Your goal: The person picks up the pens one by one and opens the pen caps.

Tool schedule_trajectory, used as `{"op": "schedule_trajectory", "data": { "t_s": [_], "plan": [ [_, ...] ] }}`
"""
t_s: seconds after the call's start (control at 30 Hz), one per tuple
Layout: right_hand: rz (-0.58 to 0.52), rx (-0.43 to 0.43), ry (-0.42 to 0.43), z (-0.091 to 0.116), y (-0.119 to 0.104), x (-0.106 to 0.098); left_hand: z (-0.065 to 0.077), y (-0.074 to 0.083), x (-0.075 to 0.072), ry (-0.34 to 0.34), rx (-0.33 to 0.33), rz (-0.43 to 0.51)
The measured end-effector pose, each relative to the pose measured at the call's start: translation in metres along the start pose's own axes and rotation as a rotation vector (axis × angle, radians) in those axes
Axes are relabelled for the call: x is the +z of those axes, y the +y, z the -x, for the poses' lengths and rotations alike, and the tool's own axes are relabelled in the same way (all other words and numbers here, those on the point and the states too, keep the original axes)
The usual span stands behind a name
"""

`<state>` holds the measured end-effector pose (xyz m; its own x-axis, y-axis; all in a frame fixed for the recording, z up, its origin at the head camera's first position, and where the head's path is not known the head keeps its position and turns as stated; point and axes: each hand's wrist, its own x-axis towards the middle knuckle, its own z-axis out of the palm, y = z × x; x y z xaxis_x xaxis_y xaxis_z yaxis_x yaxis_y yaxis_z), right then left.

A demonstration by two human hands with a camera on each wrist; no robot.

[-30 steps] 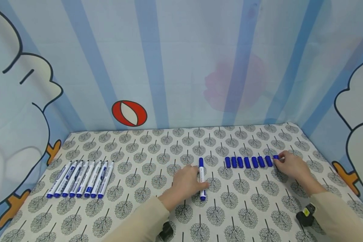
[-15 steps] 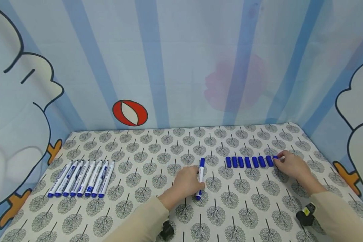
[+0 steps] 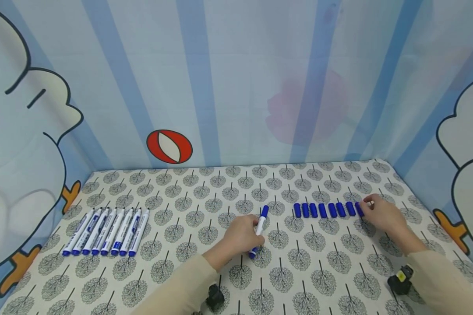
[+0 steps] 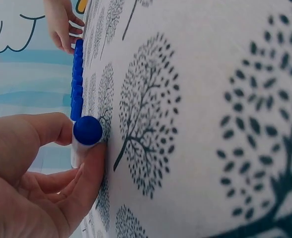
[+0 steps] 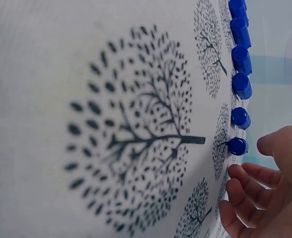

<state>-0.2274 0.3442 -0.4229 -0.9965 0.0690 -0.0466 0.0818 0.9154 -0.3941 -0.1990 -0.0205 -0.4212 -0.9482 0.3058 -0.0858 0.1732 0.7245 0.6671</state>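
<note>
A white marker (image 3: 261, 224) with a blue cap at its far end lies tilted on the cloth in the head view. My left hand (image 3: 240, 234) pinches it; in the left wrist view the thumb and fingers flank the marker's blue end (image 4: 88, 130). To the right runs a row of blue marker caps (image 3: 322, 211). Beside the last cap (image 5: 238, 146) of that row is my right hand (image 3: 383, 214), its fingers loosely bent. The right wrist view shows a gap between the thumb and that cap.
Several uncapped white markers (image 3: 109, 232) lie side by side on the left, dark tips pointing away. A cloth with a tree pattern (image 3: 205, 271) covers the table. A printed curtain (image 3: 236, 87) hangs behind it.
The marker in my left hand has turned, its near end swinging left and its cap slightly right. My right hand has let go of the last cap, now lined up with the row.
</note>
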Motion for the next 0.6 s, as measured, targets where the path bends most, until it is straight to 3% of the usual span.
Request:
{"op": "schedule_trajectory", "data": {
  "t_s": [0.13,0.33,0.5,0.6],
  "plan": [
    [-0.032,-0.027,0.051,0.001,0.001,0.001,0.000,-0.003,-0.003,-0.012,-0.027,-0.016],
    [-0.048,-0.118,0.211,0.001,-0.003,0.002,0.001,-0.008,-0.007,-0.014,-0.056,0.018],
    [-0.055,-0.218,0.322,0.000,-0.013,0.002,0.001,-0.011,-0.013,-0.009,-0.011,0.029],
    [-0.076,-0.266,0.344,0.000,-0.020,0.003,0.000,-0.014,-0.017,-0.003,0.005,0.029]
  ]
}}
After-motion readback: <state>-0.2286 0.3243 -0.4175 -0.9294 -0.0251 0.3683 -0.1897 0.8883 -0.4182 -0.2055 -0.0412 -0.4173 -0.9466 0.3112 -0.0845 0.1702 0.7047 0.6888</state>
